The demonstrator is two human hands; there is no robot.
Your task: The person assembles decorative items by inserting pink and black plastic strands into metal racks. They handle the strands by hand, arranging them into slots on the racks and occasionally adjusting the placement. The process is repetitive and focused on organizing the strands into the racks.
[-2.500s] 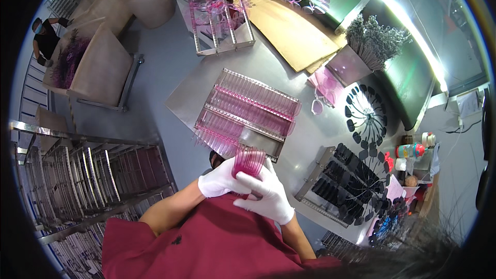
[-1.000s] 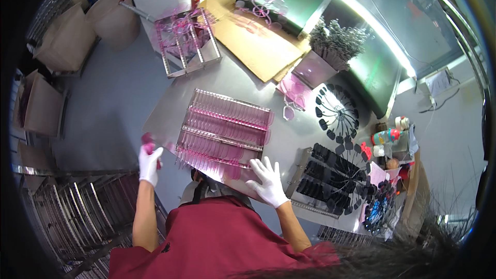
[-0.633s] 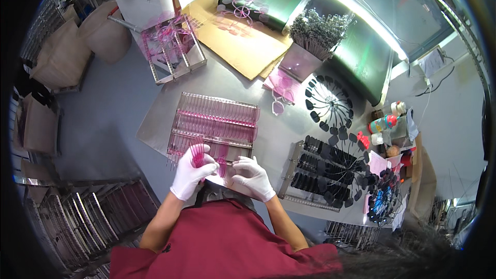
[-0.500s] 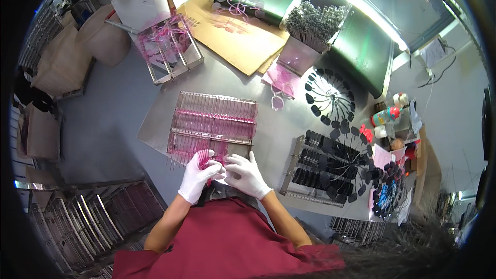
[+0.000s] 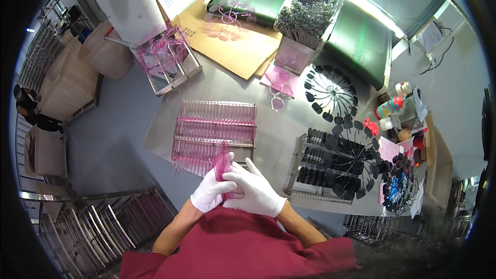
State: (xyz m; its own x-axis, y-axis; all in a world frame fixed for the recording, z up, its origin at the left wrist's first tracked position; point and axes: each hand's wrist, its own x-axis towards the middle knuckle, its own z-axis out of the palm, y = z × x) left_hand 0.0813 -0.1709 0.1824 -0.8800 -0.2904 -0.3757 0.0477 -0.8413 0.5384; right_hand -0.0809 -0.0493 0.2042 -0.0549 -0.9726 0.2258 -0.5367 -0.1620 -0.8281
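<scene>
My left hand (image 5: 208, 195), in a white glove, is closed around a stack of thin, translucent pink lens-like pieces (image 5: 222, 163) close to my body. From the other side my gloved right hand (image 5: 254, 190) presses its fingers against the same stack, its thumb raised. Just beyond both hands lies a metal rack (image 5: 219, 102) on the table. Rows of similar upright pink pieces (image 5: 206, 130) fill most of it. Its near right part shows bare metal, and my hands partly cover its near edge.
Right of my hands, a second rack (image 5: 325, 198) holds dark pieces beside fan-shaped black clusters (image 5: 330, 93). At the back stand a bin of thin metal stems (image 5: 297, 54), cardboard (image 5: 230, 46) and a green conveyor (image 5: 356, 46). A frame with pink parts (image 5: 173, 62) occupies the far left corner.
Both hands have moved nearer my body and closer together, with the pink stack now upright between them. My right hand has come onto the stack. The whole view has shifted slightly.
</scene>
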